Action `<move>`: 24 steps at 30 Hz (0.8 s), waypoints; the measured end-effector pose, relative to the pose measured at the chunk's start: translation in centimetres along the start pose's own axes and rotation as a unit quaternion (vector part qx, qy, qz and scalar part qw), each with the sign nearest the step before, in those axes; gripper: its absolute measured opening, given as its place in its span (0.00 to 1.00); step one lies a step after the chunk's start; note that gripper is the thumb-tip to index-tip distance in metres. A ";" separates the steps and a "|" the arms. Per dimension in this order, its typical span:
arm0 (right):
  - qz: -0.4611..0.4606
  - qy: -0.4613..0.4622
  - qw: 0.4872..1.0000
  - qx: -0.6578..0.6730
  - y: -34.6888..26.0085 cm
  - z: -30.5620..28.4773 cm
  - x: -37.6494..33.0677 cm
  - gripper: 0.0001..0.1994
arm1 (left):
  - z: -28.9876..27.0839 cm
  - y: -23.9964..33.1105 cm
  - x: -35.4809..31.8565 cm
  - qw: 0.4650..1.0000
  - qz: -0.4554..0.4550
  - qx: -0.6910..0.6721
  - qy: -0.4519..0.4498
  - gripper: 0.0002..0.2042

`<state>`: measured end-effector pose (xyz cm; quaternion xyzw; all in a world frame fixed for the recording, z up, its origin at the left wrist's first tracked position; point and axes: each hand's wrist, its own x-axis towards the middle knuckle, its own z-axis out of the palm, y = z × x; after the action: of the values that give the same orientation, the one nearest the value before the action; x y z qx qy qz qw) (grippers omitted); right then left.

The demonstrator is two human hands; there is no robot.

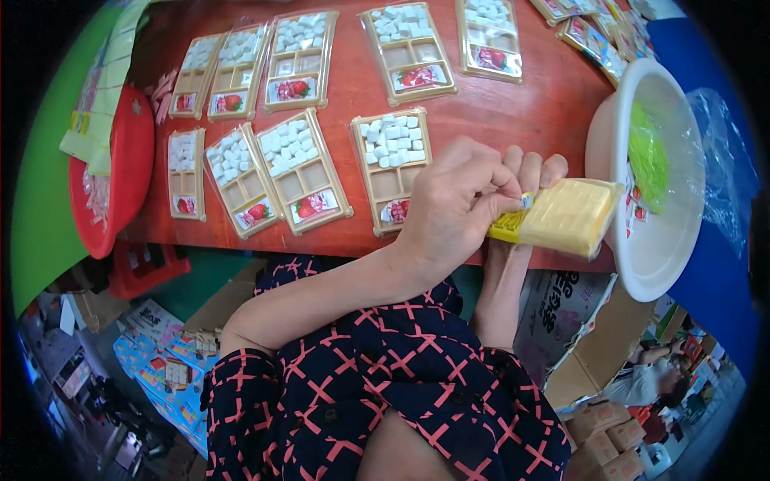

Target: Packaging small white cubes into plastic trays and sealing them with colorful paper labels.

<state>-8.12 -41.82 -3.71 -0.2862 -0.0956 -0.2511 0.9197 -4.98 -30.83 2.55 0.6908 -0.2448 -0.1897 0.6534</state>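
Note:
My left hand [457, 192] reaches across from the left, its thumb and fingertips pinched on the yellow printed end of a pale yellow, plastic-wrapped pack [571, 215]. Behind that pack is my right hand [536, 170], holding it up with curled fingers showing above; its palm is hidden. The pack is over the table's front edge, next to the white basin [622, 160]. Closest to my left hand lies a beige compartment tray [405, 175] with white cubes at its far end and a strawberry-picture packet at its near end.
Several similar trays [303, 172] lie in two rows on the red table [513, 120]. A red basin [132, 160] stands at the left. Bright green material [648, 156] lies in the white basin. Colourful packets [593, 44] are piled at the far right. An open cardboard box [593, 353] is below the table.

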 end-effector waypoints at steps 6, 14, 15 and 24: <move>-0.025 0.063 0.996 -0.064 -0.2 1.6 -0.3 0.10 | -0.3 -0.9 -0.6 0.979 0.160 0.116 0.041 0.08; 0.040 0.228 0.967 -0.107 1.6 3.3 -1.8 0.13 | -4.1 -0.7 -0.5 0.987 0.135 0.046 -0.071 0.11; 0.061 0.276 0.948 -0.143 2.0 4.3 -1.7 0.14 | -4.4 -0.7 -0.4 0.988 0.131 0.046 -0.067 0.11; 0.152 0.163 0.902 -0.368 3.4 7.9 -0.2 0.22 | -7.3 -2.3 1.7 0.964 -0.120 -0.226 0.073 0.09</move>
<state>-6.78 -34.80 1.08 -0.5705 0.2002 -0.1685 0.7785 0.88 -25.83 0.95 0.5612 -0.0622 -0.2659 0.7813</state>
